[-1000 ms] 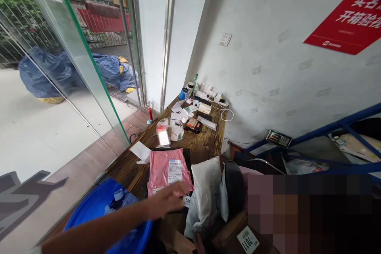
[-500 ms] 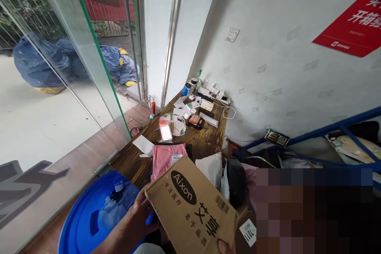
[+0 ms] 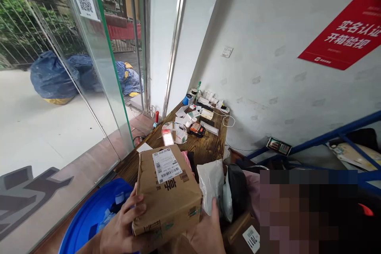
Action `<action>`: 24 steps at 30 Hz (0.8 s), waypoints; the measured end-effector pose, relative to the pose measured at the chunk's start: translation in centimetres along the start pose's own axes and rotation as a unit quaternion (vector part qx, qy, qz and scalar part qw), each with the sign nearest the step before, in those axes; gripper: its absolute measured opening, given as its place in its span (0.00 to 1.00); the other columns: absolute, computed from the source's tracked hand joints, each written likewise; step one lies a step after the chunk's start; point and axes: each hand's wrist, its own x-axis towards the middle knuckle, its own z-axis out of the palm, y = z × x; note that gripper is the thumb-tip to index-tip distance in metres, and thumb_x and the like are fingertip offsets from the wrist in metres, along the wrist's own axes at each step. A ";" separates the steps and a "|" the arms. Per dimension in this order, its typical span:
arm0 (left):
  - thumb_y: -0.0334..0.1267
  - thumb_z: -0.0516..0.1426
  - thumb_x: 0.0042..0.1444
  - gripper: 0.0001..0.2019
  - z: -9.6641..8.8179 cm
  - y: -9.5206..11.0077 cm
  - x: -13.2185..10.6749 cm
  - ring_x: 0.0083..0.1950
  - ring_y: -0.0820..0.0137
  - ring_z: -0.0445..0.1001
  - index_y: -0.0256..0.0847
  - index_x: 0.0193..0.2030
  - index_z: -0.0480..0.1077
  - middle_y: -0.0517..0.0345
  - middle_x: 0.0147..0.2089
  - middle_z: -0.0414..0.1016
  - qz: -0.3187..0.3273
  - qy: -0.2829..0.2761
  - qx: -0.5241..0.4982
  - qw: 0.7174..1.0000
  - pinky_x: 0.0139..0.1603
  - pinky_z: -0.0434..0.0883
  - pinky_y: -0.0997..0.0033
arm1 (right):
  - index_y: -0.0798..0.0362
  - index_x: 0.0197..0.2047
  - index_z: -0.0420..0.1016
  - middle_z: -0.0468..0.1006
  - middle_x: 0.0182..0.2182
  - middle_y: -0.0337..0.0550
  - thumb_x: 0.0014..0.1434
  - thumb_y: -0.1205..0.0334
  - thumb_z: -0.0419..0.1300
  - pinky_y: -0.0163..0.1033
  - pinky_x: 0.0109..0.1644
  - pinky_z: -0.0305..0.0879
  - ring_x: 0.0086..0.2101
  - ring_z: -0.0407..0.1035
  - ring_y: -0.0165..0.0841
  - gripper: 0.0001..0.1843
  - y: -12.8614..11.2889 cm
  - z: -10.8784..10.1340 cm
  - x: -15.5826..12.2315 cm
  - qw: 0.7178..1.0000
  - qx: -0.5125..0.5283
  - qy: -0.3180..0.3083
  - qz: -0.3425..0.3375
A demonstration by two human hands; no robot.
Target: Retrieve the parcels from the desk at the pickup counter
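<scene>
A brown cardboard box with a white shipping label on its top face is held in front of me, tilted over the near end of the desk. My left hand grips its left side, fingers bent over the lower left edge. At the lower right corner, my right hand supports the box, its thumb pointing up and its other fingers partly hidden. Beyond the right thumb stands a white plastic mailer bag, beside a black parcel. A pink package shows only partly behind the box.
The wooden desk bears papers, an orange and black device and a white cable. A blue tub stands at the left, near a glass door. Another box lies lower right, beside a pixelated area.
The box has been turned so that a labelled face is up instead of the printed "Aixon" face. My right hand now shows more fully at its lower right corner. The view has shifted slightly.
</scene>
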 end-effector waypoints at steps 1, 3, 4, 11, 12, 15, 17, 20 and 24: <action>0.36 0.62 0.51 0.19 -0.2 -0.4 0.2 0.63 0.61 0.60 0.70 0.46 0.71 0.61 0.47 0.70 0.057 0.012 0.030 0.998 0.66 0.65 0.51 | 0.44 0.55 0.74 0.81 0.47 0.51 0.65 0.38 0.28 0.54 0.37 0.75 0.37 0.78 0.42 0.39 -0.3 -0.1 0.1 0.996 0.067 -0.022 0.047; 0.38 0.62 0.50 0.14 -0.5 -0.7 0.9 0.58 0.64 0.65 0.62 0.42 0.72 0.63 0.41 0.71 0.124 0.043 0.049 0.990 0.69 0.60 0.45 | 0.43 0.51 0.77 0.80 0.49 0.49 0.57 0.30 0.47 0.54 0.45 0.73 0.41 0.77 0.43 0.34 -0.8 -0.1 -0.1 0.956 0.228 -0.045 0.177; 0.38 0.62 0.49 0.13 -0.6 -0.6 1.1 0.55 0.67 0.68 0.60 0.42 0.72 0.66 0.38 0.72 0.140 0.048 0.042 0.988 0.70 0.57 0.44 | 0.43 0.48 0.79 0.81 0.47 0.47 0.51 0.29 0.56 0.53 0.49 0.72 0.43 0.76 0.44 0.32 -0.9 -0.1 -0.3 0.922 0.297 -0.041 0.244; 0.51 0.67 0.38 0.42 0.2 -0.7 0.6 0.65 0.51 0.62 0.63 0.63 0.60 0.59 0.58 0.69 -0.100 -0.138 -0.078 0.982 0.68 0.58 0.42 | 0.47 0.35 0.83 0.83 0.35 0.45 0.35 0.33 0.68 0.52 0.55 0.65 0.44 0.73 0.48 0.30 -1.6 -1.1 0.5 0.878 0.307 0.076 0.359; 0.52 0.67 0.36 0.45 0.3 -1.2 0.7 0.66 0.49 0.60 0.62 0.65 0.57 0.57 0.60 0.68 -0.113 -0.160 -0.105 0.975 0.68 0.58 0.42 | 0.49 0.36 0.83 0.83 0.35 0.47 0.34 0.34 0.69 0.53 0.55 0.64 0.45 0.73 0.50 0.31 -2.1 -2.0 1.0 0.895 0.275 0.055 0.346; 0.55 0.68 0.33 0.54 0.1 -2.6 1.8 0.68 0.45 0.57 0.59 0.69 0.51 0.54 0.65 0.64 -0.137 -0.218 -0.188 0.948 0.68 0.57 0.43 | 0.48 0.49 0.79 0.76 0.50 0.51 0.29 0.40 0.74 0.55 0.62 0.56 0.54 0.65 0.53 0.42 -5.3 -4.6 2.9 0.968 0.099 -0.061 0.221; 0.56 0.69 0.30 0.59 -0.3 -3.1 3.1 0.69 0.43 0.55 0.56 0.70 0.48 0.51 0.67 0.61 -0.156 -0.252 -0.245 0.923 0.68 0.56 0.44 | 0.48 0.55 0.74 0.65 0.60 0.53 0.25 0.40 0.75 0.54 0.67 0.47 0.61 0.56 0.54 0.51 -7.9 -5.2 4.2 0.972 -0.076 -0.186 0.120; 0.54 0.71 0.24 0.66 -0.8 -2.8 5.2 0.67 0.37 0.57 0.52 0.72 0.45 0.46 0.69 0.58 -0.185 -0.349 -0.328 0.858 0.66 0.58 0.42 | 0.51 0.53 0.76 0.65 0.57 0.56 0.24 0.29 0.69 0.55 0.63 0.53 0.56 0.60 0.56 0.54 -10.3 -3.9 6.5 0.892 -0.241 -0.373 0.085; 0.49 0.72 0.21 0.70 -0.2 -2.0 5.4 0.69 0.34 0.51 0.53 0.73 0.39 0.46 0.72 0.51 -0.254 -0.483 -0.382 0.746 0.68 0.49 0.37 | 0.50 0.49 0.79 0.76 0.43 0.50 0.24 0.23 0.63 0.55 0.56 0.63 0.46 0.69 0.53 0.53 -8.7 -1.8 8.9 0.856 -0.228 -0.455 0.092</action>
